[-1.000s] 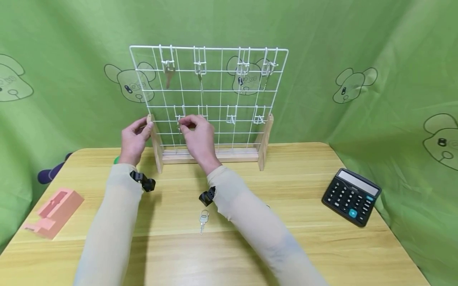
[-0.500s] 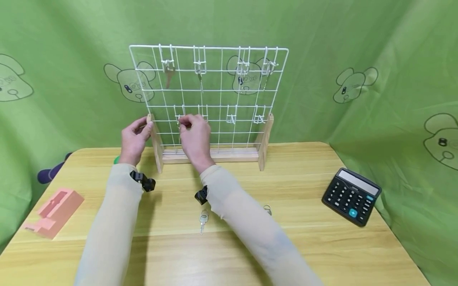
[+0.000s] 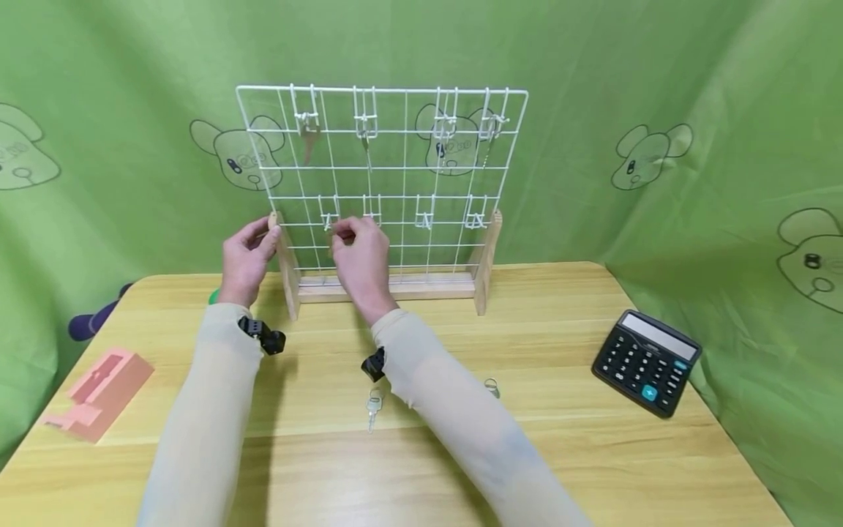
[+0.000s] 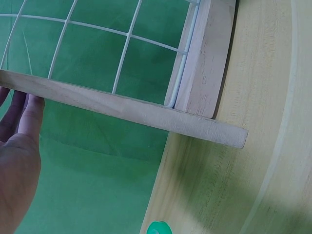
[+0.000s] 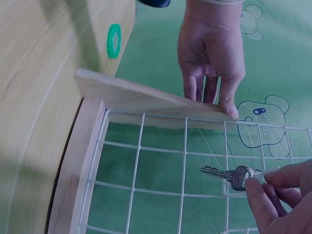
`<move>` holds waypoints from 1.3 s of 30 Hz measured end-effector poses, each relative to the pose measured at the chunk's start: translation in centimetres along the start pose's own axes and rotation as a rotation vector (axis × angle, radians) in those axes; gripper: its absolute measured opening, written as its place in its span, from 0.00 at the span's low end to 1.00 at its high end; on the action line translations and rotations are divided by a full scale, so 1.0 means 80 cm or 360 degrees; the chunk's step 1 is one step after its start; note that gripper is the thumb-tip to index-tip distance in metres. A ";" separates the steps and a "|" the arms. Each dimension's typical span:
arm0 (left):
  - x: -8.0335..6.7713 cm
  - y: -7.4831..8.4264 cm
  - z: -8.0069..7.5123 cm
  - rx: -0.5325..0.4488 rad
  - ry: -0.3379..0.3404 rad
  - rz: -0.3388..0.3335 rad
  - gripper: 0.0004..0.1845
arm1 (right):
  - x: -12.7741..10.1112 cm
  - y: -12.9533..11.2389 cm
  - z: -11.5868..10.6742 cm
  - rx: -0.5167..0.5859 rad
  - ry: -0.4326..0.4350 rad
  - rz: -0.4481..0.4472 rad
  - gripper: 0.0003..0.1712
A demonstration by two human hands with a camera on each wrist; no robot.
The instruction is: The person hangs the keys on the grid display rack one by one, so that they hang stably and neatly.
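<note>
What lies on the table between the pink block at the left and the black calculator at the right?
In the head view, a key and a small key ring lie on the wooden table between pink block and calculator, partly crossed by both forearms.

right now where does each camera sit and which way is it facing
Head: worn on the head, looks forward and down at the wire grid rack on the table; both sleeved arms, left hand and right hand show.
Left wrist: beside the rack's wooden side post; left fingers touch it.
Right wrist: looks across the grid; right fingertips pinch a key.
Shared: the right wrist view also shows the left hand on that post.
</note>
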State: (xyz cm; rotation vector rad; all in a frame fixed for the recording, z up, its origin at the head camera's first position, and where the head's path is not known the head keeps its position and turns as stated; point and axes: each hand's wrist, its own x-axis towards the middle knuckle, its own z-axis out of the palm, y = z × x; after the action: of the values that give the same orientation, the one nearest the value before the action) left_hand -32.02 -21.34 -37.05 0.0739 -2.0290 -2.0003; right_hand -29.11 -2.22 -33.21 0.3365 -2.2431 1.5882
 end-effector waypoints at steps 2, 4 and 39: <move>-0.001 -0.001 -0.001 0.0001 0.0010 -0.0005 0.28 | -0.003 0.002 -0.002 -0.0019 -0.0035 -0.0007 0.09; -0.001 -0.002 -0.001 0.0004 0.0015 -0.0005 0.28 | -0.006 0.004 -0.004 -0.0050 -0.0066 -0.0025 0.10; 0.001 0.000 -0.002 -0.0019 -0.0023 0.0016 0.27 | -0.055 0.050 -0.096 -0.0250 -0.0892 0.0001 0.09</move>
State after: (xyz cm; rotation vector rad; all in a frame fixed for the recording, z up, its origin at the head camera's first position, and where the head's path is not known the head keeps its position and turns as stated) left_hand -32.10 -21.49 -37.02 0.0470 -2.0224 -2.0122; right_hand -25.52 6.26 -36.20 0.8206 -2.7527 1.4292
